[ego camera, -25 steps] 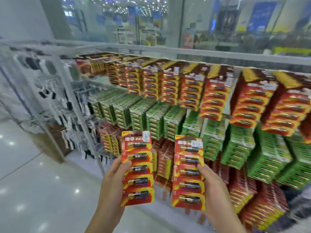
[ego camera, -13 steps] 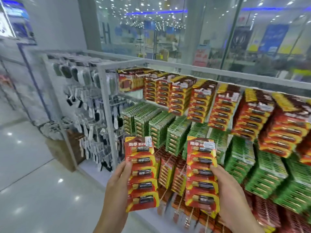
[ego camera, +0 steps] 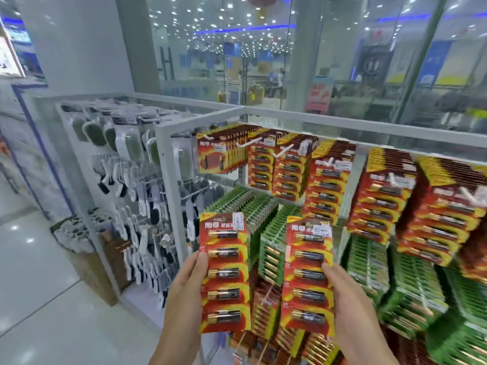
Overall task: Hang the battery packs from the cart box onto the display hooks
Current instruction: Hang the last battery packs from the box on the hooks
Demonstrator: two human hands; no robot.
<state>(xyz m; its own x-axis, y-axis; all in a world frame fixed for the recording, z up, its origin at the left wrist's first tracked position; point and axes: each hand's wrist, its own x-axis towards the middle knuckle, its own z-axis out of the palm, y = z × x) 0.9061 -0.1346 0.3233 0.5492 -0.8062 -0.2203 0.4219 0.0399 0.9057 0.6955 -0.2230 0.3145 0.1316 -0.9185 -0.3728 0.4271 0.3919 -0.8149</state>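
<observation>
My left hand [ego camera: 184,293] grips the left edge of a red and yellow battery pack [ego camera: 225,272], held upright with several batteries in a column. My right hand [ego camera: 350,301] grips the right edge of a second, like pack [ego camera: 307,275]. Both packs hang in the air in front of the display rack [ego camera: 168,164]. Its top row holds red battery packs [ego camera: 329,180] on white hooks [ego camera: 282,150]. Below them hang green packs [ego camera: 369,259], and more red packs [ego camera: 266,306] lower down. The cart box is out of view.
A second white rack [ego camera: 126,180] at the left carries brushes and socks, with a brown box [ego camera: 92,267] at its foot. Glossy white floor [ego camera: 39,285] spreads to the left. Glass walls [ego camera: 263,61] stand behind the racks.
The view has swung up and to the left, so the rack's left corner post now shows. Both hands still hold their packs, now nearer the left end of the display.
</observation>
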